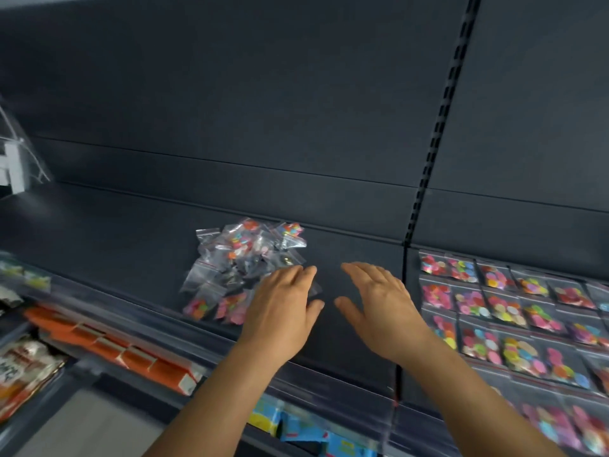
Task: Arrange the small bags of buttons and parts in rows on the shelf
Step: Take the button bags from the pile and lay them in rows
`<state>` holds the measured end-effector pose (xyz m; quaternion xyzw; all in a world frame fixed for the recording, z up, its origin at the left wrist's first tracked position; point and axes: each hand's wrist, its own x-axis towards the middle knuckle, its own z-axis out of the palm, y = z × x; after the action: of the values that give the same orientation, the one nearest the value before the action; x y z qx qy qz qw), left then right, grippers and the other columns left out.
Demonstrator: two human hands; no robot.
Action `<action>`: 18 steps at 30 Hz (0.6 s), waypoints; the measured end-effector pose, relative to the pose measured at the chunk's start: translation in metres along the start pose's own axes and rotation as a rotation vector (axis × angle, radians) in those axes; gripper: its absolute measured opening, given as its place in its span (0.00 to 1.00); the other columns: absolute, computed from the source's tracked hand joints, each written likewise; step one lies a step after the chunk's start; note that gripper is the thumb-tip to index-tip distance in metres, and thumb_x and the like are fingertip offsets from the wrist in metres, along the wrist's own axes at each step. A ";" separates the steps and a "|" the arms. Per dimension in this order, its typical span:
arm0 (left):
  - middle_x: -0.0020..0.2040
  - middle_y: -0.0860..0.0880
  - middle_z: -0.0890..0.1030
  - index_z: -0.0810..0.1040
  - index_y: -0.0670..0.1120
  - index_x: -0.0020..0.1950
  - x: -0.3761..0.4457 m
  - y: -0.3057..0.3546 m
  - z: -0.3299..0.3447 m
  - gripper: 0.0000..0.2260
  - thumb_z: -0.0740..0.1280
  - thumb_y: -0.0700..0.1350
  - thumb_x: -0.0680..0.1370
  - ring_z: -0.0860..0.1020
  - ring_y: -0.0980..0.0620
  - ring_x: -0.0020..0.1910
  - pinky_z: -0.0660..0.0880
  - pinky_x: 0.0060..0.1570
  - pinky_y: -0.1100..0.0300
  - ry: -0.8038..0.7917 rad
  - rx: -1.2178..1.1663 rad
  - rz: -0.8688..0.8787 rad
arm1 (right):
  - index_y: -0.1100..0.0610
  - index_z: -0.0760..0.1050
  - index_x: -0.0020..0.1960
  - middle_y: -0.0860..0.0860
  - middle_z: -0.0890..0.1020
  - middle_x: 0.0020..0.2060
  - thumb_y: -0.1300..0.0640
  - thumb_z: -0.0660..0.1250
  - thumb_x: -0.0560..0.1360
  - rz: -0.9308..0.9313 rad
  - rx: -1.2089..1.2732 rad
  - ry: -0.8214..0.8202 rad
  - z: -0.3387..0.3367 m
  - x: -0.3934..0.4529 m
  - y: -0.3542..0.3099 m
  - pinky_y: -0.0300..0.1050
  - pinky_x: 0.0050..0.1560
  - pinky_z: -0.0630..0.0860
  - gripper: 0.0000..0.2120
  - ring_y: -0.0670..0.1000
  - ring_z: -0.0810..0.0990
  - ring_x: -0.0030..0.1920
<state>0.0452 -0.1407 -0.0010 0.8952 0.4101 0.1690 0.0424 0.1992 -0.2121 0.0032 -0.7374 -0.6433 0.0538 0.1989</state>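
- Dark shelf [131, 232] fills the frame; loose bags [240, 258] heaped centre, finished rows [514, 311] at right.
- Left hand [283, 311] spread over the heap's edge, right hand [379, 305] spread, holding nothing.
- Sorting step, I reckon: next, pinch one bag.

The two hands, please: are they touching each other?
Apart. The head view shows dark shelf plainly between the left hand and the right hand.

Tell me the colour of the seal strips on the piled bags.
Red, on clear plastic bags; head view.
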 end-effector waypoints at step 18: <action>0.71 0.48 0.67 0.63 0.46 0.73 0.082 -0.155 0.005 0.21 0.56 0.50 0.82 0.64 0.48 0.70 0.62 0.70 0.54 -0.092 -0.050 -0.227 | 0.52 0.61 0.74 0.50 0.66 0.72 0.51 0.56 0.80 -0.012 0.078 -0.103 0.066 0.146 -0.076 0.49 0.72 0.58 0.23 0.53 0.61 0.72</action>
<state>-0.0157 0.0232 -0.0169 0.8486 0.5020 0.1319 0.1023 0.1305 -0.0482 -0.0038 -0.7215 -0.6545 0.1157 0.1943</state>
